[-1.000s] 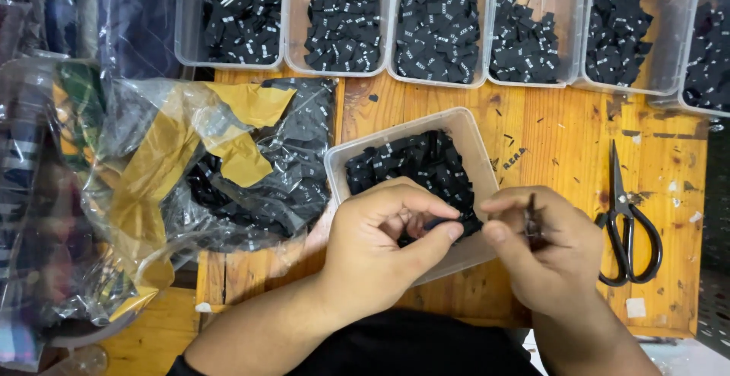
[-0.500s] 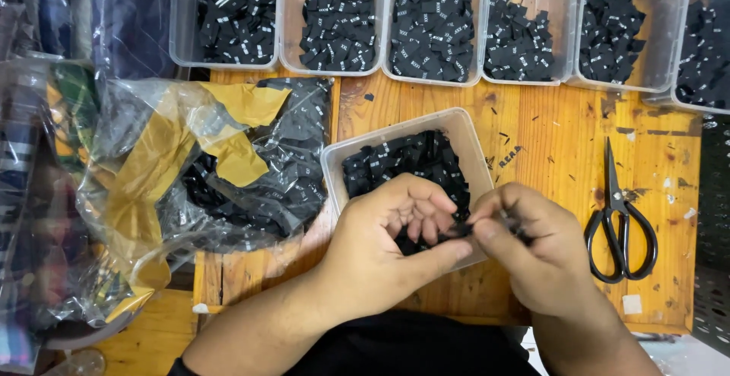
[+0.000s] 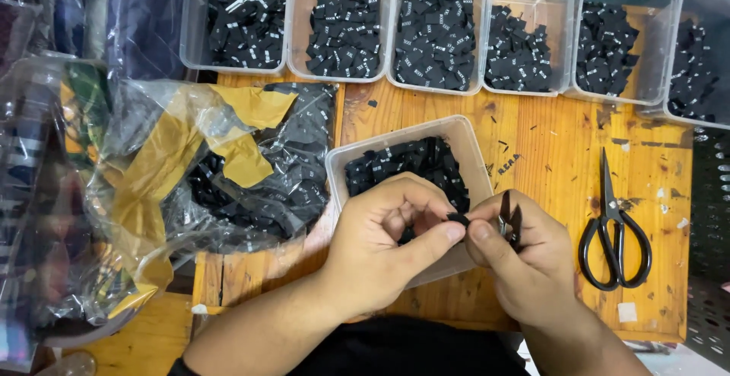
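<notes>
1. One clear bag (image 3: 251,163) of black labels lies at our left.
2. Our left hand (image 3: 380,247) pinches a small black label (image 3: 458,218) over the open tub (image 3: 464,148).
3. Our right hand (image 3: 525,258) grips that label and thread snips (image 3: 508,220); scissors (image 3: 614,228) lie rightmost.

black labels (image 3: 458,218), orange-brown table (image 3: 547,163), black scissors (image 3: 613,228)

We see a worn, scratched wooden desk (image 3: 547,155), clear smooth plastic tubs (image 3: 334,171) of matt black woven cloth labels (image 3: 411,163), a crinkled glossy plastic bag (image 3: 152,117) patched with yellow paper tape (image 3: 243,155), and black-handled metal scissors (image 3: 613,228) far right.
</notes>
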